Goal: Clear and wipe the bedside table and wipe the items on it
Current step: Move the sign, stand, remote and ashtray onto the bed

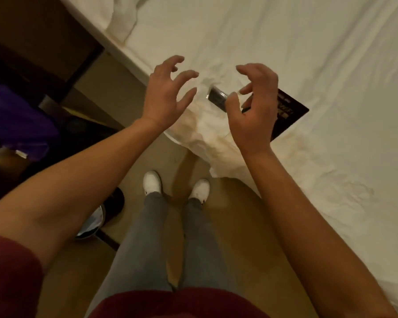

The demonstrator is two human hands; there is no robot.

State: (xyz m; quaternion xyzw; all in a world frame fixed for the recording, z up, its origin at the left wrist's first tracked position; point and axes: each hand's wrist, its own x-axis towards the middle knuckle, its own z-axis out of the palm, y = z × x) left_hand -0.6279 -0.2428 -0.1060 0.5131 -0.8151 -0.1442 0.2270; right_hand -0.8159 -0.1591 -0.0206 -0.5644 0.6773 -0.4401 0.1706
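I stand at the corner of a bed with a white sheet. A small dark oblong item lies on the sheet near the corner. A dark red card or booklet with gold print lies beside it, partly hidden by my right hand. My right hand hovers over both with fingers loosely curled and holds nothing. My left hand hovers to the left of the oblong item, fingers spread and bent, holding nothing.
A dark wooden piece of furniture stands at the left beside the bed. A purple object lies below it. A shiny round bin stands on the tan floor near my white shoes.
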